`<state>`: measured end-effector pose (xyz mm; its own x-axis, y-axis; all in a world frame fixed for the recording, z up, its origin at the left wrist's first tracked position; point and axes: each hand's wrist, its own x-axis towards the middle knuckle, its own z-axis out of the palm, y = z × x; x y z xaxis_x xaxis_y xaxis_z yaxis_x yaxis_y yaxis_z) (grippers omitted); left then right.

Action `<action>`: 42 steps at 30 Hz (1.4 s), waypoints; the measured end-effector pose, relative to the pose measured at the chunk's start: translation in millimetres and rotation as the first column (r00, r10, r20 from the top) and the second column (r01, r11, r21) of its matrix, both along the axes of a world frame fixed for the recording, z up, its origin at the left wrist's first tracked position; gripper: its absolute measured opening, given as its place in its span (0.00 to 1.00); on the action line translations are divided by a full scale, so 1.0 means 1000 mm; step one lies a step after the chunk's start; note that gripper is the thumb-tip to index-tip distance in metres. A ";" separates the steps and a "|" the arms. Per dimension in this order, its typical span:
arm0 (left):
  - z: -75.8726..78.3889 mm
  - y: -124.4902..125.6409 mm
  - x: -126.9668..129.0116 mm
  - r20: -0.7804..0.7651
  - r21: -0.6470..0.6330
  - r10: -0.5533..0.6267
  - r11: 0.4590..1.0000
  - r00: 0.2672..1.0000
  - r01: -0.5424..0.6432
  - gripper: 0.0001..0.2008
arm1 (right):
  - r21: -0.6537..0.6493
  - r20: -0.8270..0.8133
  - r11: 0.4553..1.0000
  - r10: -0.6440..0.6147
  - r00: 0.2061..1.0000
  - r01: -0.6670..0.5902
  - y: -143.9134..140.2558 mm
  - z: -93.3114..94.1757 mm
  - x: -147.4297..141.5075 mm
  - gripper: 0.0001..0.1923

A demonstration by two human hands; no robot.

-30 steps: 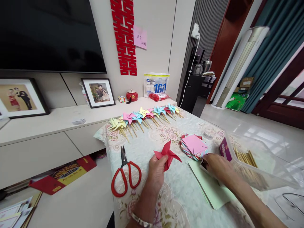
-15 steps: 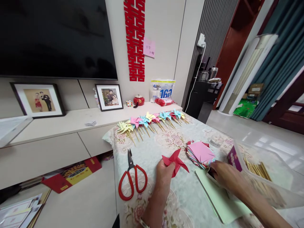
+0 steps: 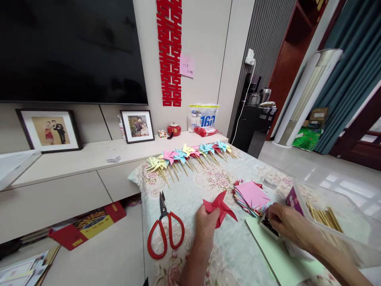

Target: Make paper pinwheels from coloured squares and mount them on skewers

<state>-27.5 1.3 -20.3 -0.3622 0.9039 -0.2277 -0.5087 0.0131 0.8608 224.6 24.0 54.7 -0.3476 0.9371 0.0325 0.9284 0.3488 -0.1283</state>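
Note:
My left hand (image 3: 205,225) is closed on a red paper pinwheel (image 3: 222,210), thumb pressed on its centre. My right hand (image 3: 287,223) hovers at a small open box (image 3: 267,227) with dark contents too small to name. Its fingers are bent together, and what they pinch, if anything, is hidden. Beyond that box lies a stack of square coloured papers (image 3: 252,194), pink on top with slit corners. Light green sheets (image 3: 262,248) lie beneath the box. Left of my left hand rest red-handled scissors (image 3: 166,232), blades partly apart.
Finished pinwheels on sticks (image 3: 181,155) line the table's far edge. At the right, a clear plastic bin (image 3: 342,202) holds wooden sticks (image 3: 324,218). A round clear container (image 3: 271,180) stands behind the paper stack. Picture frames (image 3: 137,126) stand on the cabinet (image 3: 89,161).
My right hand has lifted and drawn back slightly from the small box, so more of the box's dark inside shows. My left hand keeps the red pinwheel in nearly the same place.

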 end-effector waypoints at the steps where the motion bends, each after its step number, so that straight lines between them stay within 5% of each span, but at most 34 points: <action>1: 0.001 -0.001 0.000 0.003 0.001 -0.001 1.000 1.000 0.001 0.10 | 0.019 -0.038 1.000 -0.024 0.999 0.024 -0.002 0.004 -0.002 0.09; 5: 0.004 -0.003 0.000 0.008 0.000 0.009 1.000 1.000 -0.009 0.10 | 0.036 -0.256 0.996 -0.068 0.964 0.080 -0.010 0.021 -0.032 0.06; 8: 0.003 -0.002 0.000 0.005 -0.015 0.029 0.999 1.000 -0.029 0.10 | 0.012 -0.465 1.000 0.011 0.885 -0.006 -0.013 0.027 -0.071 0.07; 12: -0.002 0.001 -0.002 -0.002 -0.018 0.086 0.996 0.996 -0.086 0.13 | 0.029 -0.636 0.989 0.132 0.760 -0.147 -0.015 0.023 -0.122 0.05; 15: -0.005 0.002 -0.005 0.017 0.005 0.117 0.993 0.993 -0.117 0.15 | 0.076 -0.639 0.978 0.199 0.743 -0.196 -0.017 0.012 -0.145 0.06; 21: 0.000 -0.001 -0.008 -0.027 0.033 0.188 0.982 0.982 -0.187 0.11 | -0.029 -0.673 0.961 0.184 0.717 -0.274 -0.025 -0.013 -0.154 0.07; 26: -0.003 0.000 -0.008 -0.063 0.001 0.256 0.967 0.965 -0.256 0.09 | -0.103 -0.815 0.922 0.137 0.563 -0.373 -0.026 -0.030 -0.156 0.06; 36: 0.005 -0.003 -0.008 -0.036 -0.053 0.293 0.954 0.955 -0.295 0.10 | -0.315 -0.934 0.827 -0.183 0.306 -0.466 -0.024 -0.043 -0.164 0.03; 42: 0.010 -0.009 -0.008 0.049 -0.036 0.302 0.953 0.952 -0.300 0.13 | -0.355 -0.931 0.730 -0.332 0.152 -0.584 -0.022 -0.047 -0.169 0.14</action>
<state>-35.9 -7.3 -10.7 -0.6030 0.7480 -0.2772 -0.5375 -0.1243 0.8340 55.3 1.9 7.6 -0.5741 0.8187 -0.0121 -0.1654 -0.1304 -0.9776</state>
